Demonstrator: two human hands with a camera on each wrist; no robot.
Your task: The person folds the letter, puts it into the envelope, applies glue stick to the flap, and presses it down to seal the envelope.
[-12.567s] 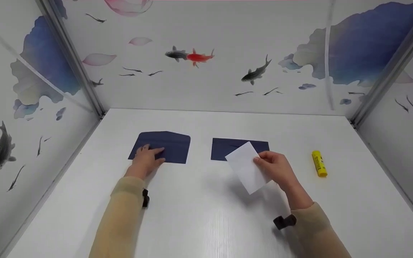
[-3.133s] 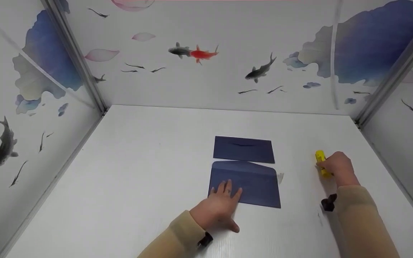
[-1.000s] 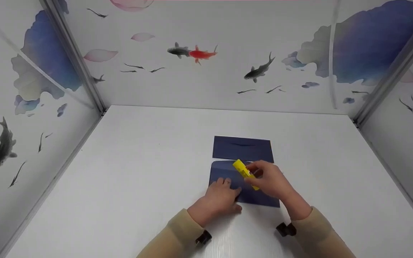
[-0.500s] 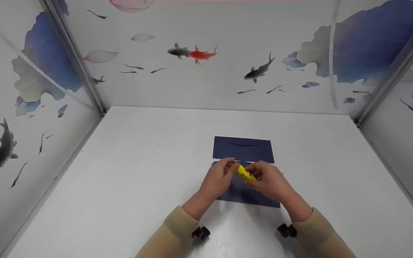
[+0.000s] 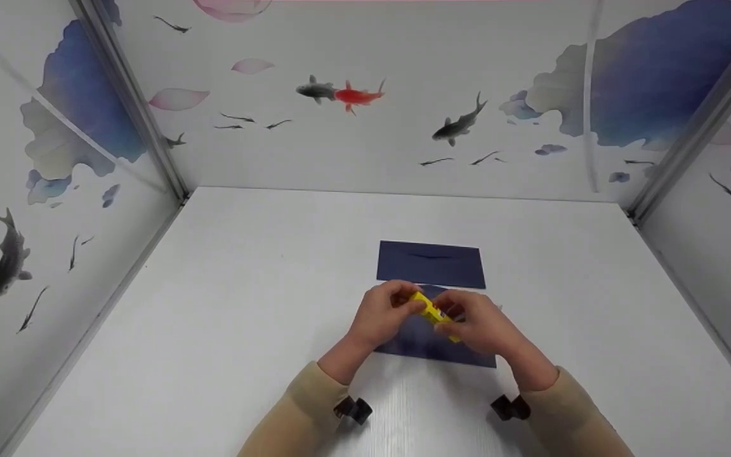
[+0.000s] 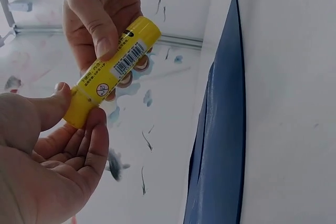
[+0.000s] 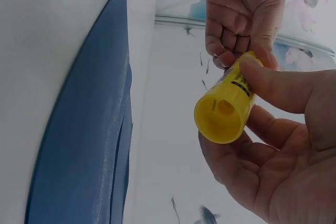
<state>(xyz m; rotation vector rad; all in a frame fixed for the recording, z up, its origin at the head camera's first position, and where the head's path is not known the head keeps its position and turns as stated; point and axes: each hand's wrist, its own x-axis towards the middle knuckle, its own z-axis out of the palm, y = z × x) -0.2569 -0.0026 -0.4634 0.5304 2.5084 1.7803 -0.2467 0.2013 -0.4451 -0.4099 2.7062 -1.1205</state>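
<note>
Above a dark blue envelope [image 5: 429, 352], both hands hold one yellow glue stick [image 5: 432, 309]. My left hand [image 5: 383, 314] pinches its upper left end, the cap, between thumb and fingertips. My right hand [image 5: 478, 320] grips the body from the other side, fingers curled round it. In the left wrist view the glue stick [image 6: 113, 72] shows a barcode label, and the cap sits against the body. The right wrist view faces the hollow base of the glue stick [image 7: 223, 108]. The hands hide much of the envelope's upper part and its flap.
A second dark blue envelope [image 5: 430, 263] with a slit-like crease lies just behind the first on the white table [image 5: 245, 285]. A small pale scrap shows by the near envelope's right edge. Printed walls enclose the table at the back and both sides.
The right hand earlier laid down the white paper and brought the glue stick from the table's right side. The left hand has since lifted off the near envelope and taken the glue stick's cap end.
</note>
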